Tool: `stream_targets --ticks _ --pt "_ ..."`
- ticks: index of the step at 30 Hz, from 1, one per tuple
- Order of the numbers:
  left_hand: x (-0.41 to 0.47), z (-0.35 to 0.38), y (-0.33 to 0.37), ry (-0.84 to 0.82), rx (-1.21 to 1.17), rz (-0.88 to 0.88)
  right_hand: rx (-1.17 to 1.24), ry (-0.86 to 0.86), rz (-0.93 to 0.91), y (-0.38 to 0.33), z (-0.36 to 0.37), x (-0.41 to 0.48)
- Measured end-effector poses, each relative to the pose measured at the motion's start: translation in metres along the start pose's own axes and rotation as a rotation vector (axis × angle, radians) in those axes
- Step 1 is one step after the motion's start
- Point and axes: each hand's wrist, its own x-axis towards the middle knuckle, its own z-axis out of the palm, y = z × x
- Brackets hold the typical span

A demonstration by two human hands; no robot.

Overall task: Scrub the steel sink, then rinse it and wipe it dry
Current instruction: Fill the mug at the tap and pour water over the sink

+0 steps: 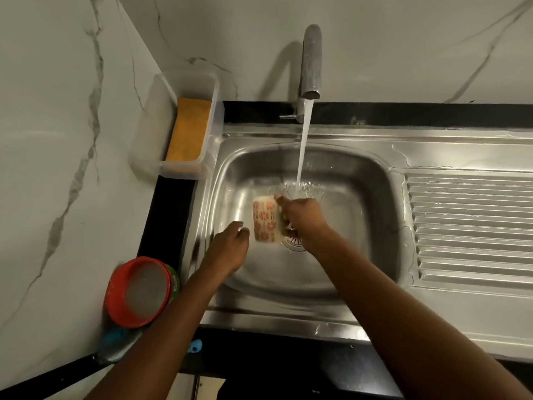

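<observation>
The steel sink (357, 180) fills the middle of the view, its basin wet. Water runs from the steel tap (311, 62) in a stream that lands on my right hand (301, 217). That hand grips a white mug with a red pattern (264, 220) by its handle, held over the basin just left of the drain (294, 243). My left hand (230, 249) hovers beside the mug's left side with fingers loosely curled, holding nothing.
A clear plastic tub with a yellow sponge (189, 129) sits at the sink's back left corner. A red bowl (138, 291) stands on the counter at front left, something blue below it. The ribbed drainboard (470, 226) lies to the right.
</observation>
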Motion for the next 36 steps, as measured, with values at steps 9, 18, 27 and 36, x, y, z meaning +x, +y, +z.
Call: stream_targets --ticks 9,18,27,36 --pt "0.003 0.006 0.021 -0.030 -0.002 0.118 0.268 0.314 0.111 0.039 -0.051 -0.010" --pt "0.005 0.002 0.027 -0.024 0.037 0.132 0.226 -0.022 0.234 0.021 -0.041 -0.001" --pt "0.009 0.007 0.025 -0.038 -0.009 0.139 0.812 0.440 0.278 0.046 -0.073 -0.003" --pt "0.009 0.003 0.039 -0.022 0.017 0.170 0.472 0.280 0.089 0.015 -0.028 -0.009"
